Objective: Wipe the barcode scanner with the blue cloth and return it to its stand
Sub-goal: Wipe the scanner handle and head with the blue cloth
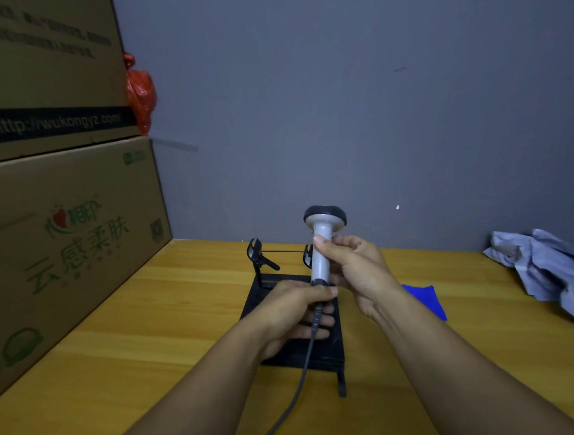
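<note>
**Scanner held upright above its stand**

The barcode scanner (321, 248) has a pale grey handle, a black-rimmed head and a dark cable (300, 366). It stands upright over the black stand (266, 301). The right hand (355, 270) curls its fingers round the handle; the left hand (290, 313) grips the handle's base. The blue cloth (426, 298) lies right of the stand

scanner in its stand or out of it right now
Out. The scanner is held upright above the black stand, the right hand on its handle and the left hand at its cable end.
</note>
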